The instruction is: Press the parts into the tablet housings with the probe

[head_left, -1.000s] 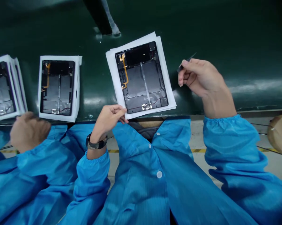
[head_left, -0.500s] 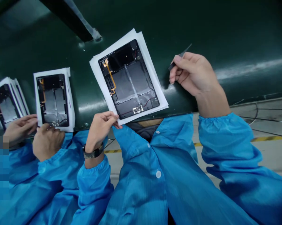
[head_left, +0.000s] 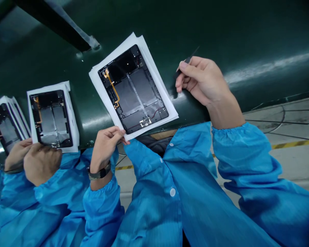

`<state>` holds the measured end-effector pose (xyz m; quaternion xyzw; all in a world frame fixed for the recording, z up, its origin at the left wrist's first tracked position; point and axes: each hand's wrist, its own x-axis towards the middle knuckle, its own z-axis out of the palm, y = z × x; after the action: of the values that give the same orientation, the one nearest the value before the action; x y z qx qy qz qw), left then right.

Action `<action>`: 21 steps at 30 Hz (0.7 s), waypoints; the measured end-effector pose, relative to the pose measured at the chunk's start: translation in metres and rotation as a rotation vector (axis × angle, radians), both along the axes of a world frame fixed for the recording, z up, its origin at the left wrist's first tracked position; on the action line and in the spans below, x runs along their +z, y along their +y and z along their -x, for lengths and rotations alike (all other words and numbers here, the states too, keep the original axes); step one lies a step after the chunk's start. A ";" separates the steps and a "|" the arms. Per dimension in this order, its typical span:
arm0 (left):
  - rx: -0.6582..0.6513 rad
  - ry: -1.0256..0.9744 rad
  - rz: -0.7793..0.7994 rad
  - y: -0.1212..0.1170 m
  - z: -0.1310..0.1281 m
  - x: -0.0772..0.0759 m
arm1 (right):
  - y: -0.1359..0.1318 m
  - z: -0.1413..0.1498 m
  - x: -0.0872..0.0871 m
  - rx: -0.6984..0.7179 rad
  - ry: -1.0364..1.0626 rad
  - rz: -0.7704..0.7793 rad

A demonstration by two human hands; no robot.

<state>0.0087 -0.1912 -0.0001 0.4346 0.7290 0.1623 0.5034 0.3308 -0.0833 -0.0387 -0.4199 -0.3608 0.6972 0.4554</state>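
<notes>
An opened tablet [head_left: 136, 87] lies tilted on a stack of white sheets [head_left: 162, 90], its inner parts facing up. An orange flex cable [head_left: 113, 90] runs down its left side, and a small circuit board [head_left: 145, 122] sits near the bottom edge. My left hand [head_left: 107, 144], wrist banded, is closed in a pinch on the lower left corner of the tablet and the sheets. To the right of the tablet, my right hand [head_left: 198, 77] holds dark tweezers [head_left: 186, 61] between thumb and fingers. Their tips point up and away from the tablet, touching nothing.
At left, a co-worker's hands [head_left: 42, 161] touch the lower edge of another opened tablet [head_left: 53, 120] on white sheets. Farther left stands a stack with one more tablet [head_left: 2, 127]. A dark beam [head_left: 57, 24] crosses the green work surface [head_left: 234, 34] at upper left.
The view has shifted slightly, so the tablets and both my hands appear farther left. My left hand keeps its pinch and my right hand still holds the tweezers beside the tablet.
</notes>
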 end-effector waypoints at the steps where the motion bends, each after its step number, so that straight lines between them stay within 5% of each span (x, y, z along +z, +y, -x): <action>1: 0.000 0.002 -0.005 0.000 0.000 0.000 | 0.000 0.000 0.000 0.000 0.004 0.004; 21: 0.071 -0.037 -0.105 -0.005 0.001 -0.013 | 0.005 0.005 -0.017 -0.073 0.143 -0.025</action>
<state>0.0075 -0.1957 -0.0128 0.4312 0.7249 0.2263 0.4873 0.3262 -0.0781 -0.0558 -0.3762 -0.3204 0.7039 0.5102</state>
